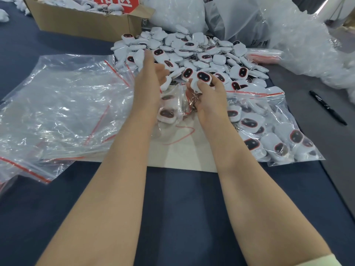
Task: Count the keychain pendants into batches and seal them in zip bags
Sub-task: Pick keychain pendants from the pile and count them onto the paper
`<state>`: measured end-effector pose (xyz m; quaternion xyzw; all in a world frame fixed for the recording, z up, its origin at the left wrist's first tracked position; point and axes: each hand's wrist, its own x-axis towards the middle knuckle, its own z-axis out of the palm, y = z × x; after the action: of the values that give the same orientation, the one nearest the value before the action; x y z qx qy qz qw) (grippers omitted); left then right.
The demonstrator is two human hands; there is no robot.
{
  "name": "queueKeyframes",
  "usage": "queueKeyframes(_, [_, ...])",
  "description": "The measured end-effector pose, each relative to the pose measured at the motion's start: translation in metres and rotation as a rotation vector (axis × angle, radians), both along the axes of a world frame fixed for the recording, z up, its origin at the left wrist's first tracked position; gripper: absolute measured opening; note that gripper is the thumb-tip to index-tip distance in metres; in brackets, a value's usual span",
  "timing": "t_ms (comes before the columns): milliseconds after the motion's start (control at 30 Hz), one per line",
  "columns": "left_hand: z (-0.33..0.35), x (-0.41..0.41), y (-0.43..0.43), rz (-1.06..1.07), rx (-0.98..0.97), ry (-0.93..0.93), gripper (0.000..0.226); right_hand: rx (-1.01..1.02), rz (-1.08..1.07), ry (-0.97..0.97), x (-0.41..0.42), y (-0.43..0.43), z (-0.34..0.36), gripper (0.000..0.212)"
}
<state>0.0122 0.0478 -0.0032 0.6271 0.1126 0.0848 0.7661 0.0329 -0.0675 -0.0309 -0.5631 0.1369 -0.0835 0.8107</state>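
A heap of white keychain pendants (pixel 194 52) with dark red-rimmed faces lies at the middle back of the table. My left hand (pixel 148 81) reaches into the heap's near edge with its fingers extended among the pendants. My right hand (pixel 208 95) grips a pendant (pixel 202 78) at the heap's front, with metal clasps hanging under the palm. Between my hands sits an open zip bag (pixel 172 110) holding a few pendants. A filled zip bag (pixel 272 135) lies to the right.
A stack of empty red-striped zip bags (pixel 57 112) covers the left. A cardboard box (pixel 82 22) of pendants stands at the back left. Large crumpled plastic bags (pixel 269 25) rise at the back right. A black marker (pixel 327 107) lies at the right edge.
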Motion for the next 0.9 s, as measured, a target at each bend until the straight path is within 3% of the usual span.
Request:
queueKeyframes(67, [0.002, 0.0, 0.003, 0.087, 0.059, -0.017, 0.042, 0.055, 0.02, -0.02, -0.001, -0.001, 0.001, 0.032])
queueKeyframes(133, [-0.002, -0.004, 0.003, 0.032, 0.327, -0.098, 0.035, 0.087, 0.016, -0.024, -0.002, -0.001, 0.003, 0.031])
queueKeyframes(300, [-0.018, -0.011, 0.004, -0.343, 0.892, -0.187, 0.1, 0.137, 0.02, -0.027, -0.005, 0.0, 0.008, 0.035])
queueKeyframes(433, [-0.024, -0.009, 0.005, -0.422, 1.164, -0.081, 0.122, 0.046, 0.041, -0.052, -0.008, -0.001, 0.011, 0.032])
queueKeyframes(600, [-0.026, -0.005, 0.004, -0.351, 1.165, -0.089, 0.104, -0.26, 0.018, -0.034, -0.007, 0.001, 0.015, 0.025])
queueKeyframes(800, [-0.026, -0.001, 0.001, -0.305, 1.008, -0.065, 0.047, -0.606, 0.043, 0.041, -0.007, 0.0, 0.011, 0.03])
queueKeyframes(900, [-0.023, -0.003, -0.004, -0.275, 0.903, -0.052, 0.052, -0.675, 0.034, 0.029, -0.009, 0.002, 0.011, 0.031])
